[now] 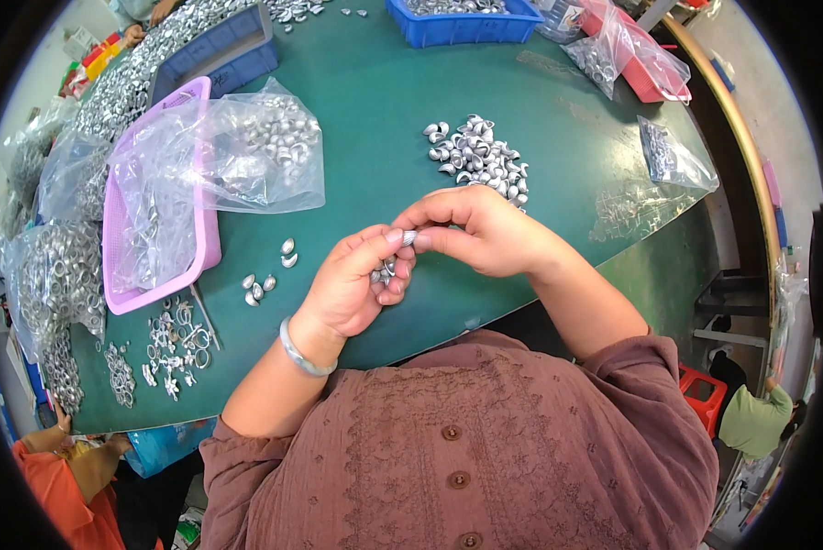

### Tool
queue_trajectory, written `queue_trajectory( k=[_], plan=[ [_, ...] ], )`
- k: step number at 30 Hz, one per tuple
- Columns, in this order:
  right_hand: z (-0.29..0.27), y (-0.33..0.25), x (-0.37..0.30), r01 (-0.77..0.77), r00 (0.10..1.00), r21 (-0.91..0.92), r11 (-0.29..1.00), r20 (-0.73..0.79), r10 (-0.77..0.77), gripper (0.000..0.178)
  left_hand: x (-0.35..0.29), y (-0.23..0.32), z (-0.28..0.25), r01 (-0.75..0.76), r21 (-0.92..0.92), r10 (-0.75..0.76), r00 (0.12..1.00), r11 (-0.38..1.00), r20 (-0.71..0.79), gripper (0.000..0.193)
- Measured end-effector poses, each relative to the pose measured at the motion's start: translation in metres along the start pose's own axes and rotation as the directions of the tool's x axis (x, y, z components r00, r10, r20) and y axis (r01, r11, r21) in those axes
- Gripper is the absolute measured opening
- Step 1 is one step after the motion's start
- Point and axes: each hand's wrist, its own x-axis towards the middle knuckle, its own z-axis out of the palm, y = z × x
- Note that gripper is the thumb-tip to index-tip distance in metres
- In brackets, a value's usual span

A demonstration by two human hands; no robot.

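Observation:
My left hand (356, 280) is closed around several small silver metal pieces (386, 269), partly hidden by its fingers. Between its thumb and forefinger is one ridged silver metal piece (408, 237), which looks like a ring. From the other side, my right hand (489, 229) pinches that same piece with thumb and fingertips. Just beyond my hands, a pile of domed silver metal pieces (485, 160) lies on the green table (365, 119). Left of my left hand lie a few loose domed pieces (257, 291).
At left stands a pink-purple basket (118, 261) with a clear bag of silver pieces (287, 147) lying over it. Thin open-shaped metal parts (180, 344) lie nearer. Blue bins (471, 32) and a red tray (650, 82) stand farther back. Other people (755, 417) sit nearby.

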Motion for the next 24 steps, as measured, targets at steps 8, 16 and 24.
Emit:
queue_trajectory(
  k=[8,16,24],
  plan=[
    [-0.031,0.029,0.022,-0.118,0.926,-0.564,0.817,-0.359,-0.115,0.016,0.002,0.001,-0.005,0.098,-0.217,-0.065,0.986,0.971,0.156,0.024],
    [-0.043,0.052,0.034,-0.202,0.932,-0.825,0.528,-0.328,-0.155,0.017,0.001,0.003,-0.004,0.121,-0.287,-0.052,0.970,0.950,0.238,0.028],
    [-0.047,0.058,0.041,-0.248,0.936,-0.835,0.491,-0.337,-0.102,0.017,0.001,0.004,-0.005,0.136,-0.317,-0.050,0.964,0.939,0.263,0.032]
  ],
)
